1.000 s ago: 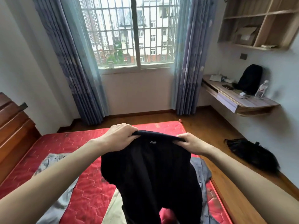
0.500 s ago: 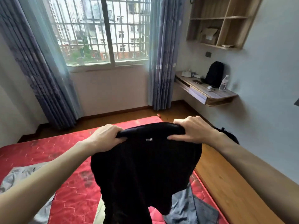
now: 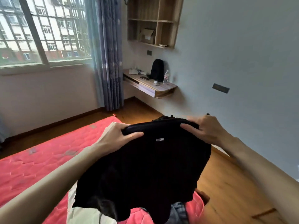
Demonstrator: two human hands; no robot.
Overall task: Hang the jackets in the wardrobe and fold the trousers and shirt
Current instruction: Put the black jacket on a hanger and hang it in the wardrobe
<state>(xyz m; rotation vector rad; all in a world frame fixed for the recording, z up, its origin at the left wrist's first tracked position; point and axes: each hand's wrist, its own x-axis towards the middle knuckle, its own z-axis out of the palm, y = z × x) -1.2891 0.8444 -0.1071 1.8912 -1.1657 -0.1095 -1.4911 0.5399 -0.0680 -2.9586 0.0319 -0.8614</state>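
Black jacket (image 3: 145,167) is held up in the air over the red bed (image 3: 40,159) edge, top hem gripped by left hand (image 3: 116,136) & right hand (image 3: 205,128), fingers curled round it on each side. Held spread by the shoulders, prob. so it hangs straight for the wardrobe (not in view). Grey & pale clothes (image 3: 178,212) are left on the bed below.

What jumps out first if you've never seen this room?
A black garment held up in the middle, left hand and right hand gripping its top edge. Below it lies a bright red bed; a barred window fills the upper left.
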